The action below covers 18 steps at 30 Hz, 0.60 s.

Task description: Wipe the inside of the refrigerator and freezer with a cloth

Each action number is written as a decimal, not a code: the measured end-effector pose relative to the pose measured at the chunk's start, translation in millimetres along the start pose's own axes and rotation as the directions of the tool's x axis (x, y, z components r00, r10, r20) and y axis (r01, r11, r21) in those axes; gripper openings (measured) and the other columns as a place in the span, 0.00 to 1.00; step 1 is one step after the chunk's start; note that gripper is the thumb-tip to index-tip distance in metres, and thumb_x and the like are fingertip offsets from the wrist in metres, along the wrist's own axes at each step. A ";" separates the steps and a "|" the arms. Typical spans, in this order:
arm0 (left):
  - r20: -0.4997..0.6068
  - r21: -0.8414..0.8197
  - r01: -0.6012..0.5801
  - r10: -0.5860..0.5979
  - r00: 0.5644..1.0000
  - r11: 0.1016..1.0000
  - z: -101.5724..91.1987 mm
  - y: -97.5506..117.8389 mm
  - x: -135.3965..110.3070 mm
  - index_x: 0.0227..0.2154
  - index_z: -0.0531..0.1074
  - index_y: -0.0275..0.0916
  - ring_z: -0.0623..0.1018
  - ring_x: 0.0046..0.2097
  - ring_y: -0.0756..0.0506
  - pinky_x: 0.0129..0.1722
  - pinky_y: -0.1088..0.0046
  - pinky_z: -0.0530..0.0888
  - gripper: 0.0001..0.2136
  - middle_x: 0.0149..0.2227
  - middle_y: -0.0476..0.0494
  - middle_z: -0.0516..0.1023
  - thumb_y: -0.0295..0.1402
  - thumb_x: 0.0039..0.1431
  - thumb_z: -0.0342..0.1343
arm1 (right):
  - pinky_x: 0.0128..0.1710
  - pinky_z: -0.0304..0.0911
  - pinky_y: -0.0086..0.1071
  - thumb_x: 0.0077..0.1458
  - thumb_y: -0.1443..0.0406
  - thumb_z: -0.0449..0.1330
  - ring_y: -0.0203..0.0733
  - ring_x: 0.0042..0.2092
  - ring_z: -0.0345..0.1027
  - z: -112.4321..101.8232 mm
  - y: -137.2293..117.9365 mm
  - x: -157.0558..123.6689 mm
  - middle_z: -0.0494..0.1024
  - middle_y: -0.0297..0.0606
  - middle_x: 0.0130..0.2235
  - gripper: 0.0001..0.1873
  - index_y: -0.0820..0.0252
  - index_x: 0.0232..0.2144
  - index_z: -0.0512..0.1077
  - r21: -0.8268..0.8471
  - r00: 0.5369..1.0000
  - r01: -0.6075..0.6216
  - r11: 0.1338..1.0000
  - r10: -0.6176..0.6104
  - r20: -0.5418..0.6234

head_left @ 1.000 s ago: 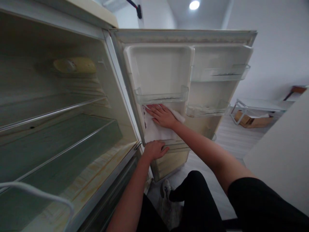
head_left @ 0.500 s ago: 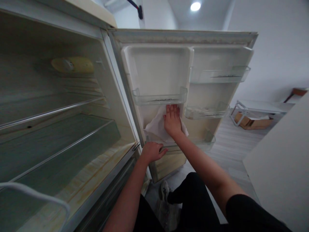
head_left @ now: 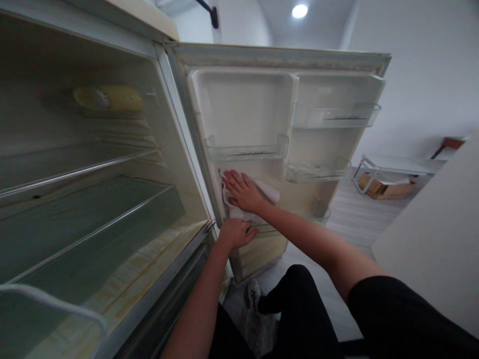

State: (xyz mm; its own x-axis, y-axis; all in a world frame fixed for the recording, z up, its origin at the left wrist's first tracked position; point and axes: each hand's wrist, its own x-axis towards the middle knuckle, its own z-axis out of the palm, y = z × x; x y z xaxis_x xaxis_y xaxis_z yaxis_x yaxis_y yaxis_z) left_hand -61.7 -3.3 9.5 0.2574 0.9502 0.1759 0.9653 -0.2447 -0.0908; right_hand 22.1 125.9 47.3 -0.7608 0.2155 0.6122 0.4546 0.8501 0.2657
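My right hand (head_left: 244, 192) lies flat on a whitish cloth (head_left: 268, 191), pressing it against the inner panel of the open fridge door (head_left: 245, 104). Its fingers are stretched toward the hinge side, and folds of the cloth show around the palm. Just below, my left hand (head_left: 235, 234) is closed over the rim of the low clear door shelf (head_left: 267, 231), thumb pointing right; its other fingers are partly hidden. Above both hands sits another clear door shelf (head_left: 247, 151).
On the left is the fridge interior with glass shelves (head_left: 93, 232) and a yellowed lamp cover (head_left: 108, 98). A white cable (head_left: 56, 301) crosses the lower left. More clear shelves (head_left: 316, 172) line the door's right half. A cardboard box (head_left: 389, 188) lies under a white table (head_left: 396, 163).
My right hand has slid left and slightly down across the door panel, bunching the cloth beneath it. The left hand stays on the low shelf. The view has shifted slightly.
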 end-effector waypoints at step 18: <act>0.007 -0.016 -0.063 0.063 0.998 0.998 2.8 -5.6 -1.7 0.34 0.78 0.41 0.82 0.37 0.35 0.37 0.60 0.73 0.28 0.31 0.36 0.82 0.53 0.69 0.37 | 0.74 0.40 0.43 0.70 0.68 0.46 0.38 0.74 0.33 -69.6 153.0 -108.1 0.47 0.36 0.73 0.30 0.55 0.72 0.52 0.401 0.849 0.248 0.882 -0.397 0.349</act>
State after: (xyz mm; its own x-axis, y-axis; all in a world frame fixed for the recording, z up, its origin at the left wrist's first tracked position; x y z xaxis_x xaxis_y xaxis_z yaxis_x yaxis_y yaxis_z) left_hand -67.6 -2.9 7.0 0.3172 0.9343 0.1626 0.9479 -0.3069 -0.0857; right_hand 206.1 199.2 73.6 -0.9880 0.0130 0.1537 0.0268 0.9958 0.0877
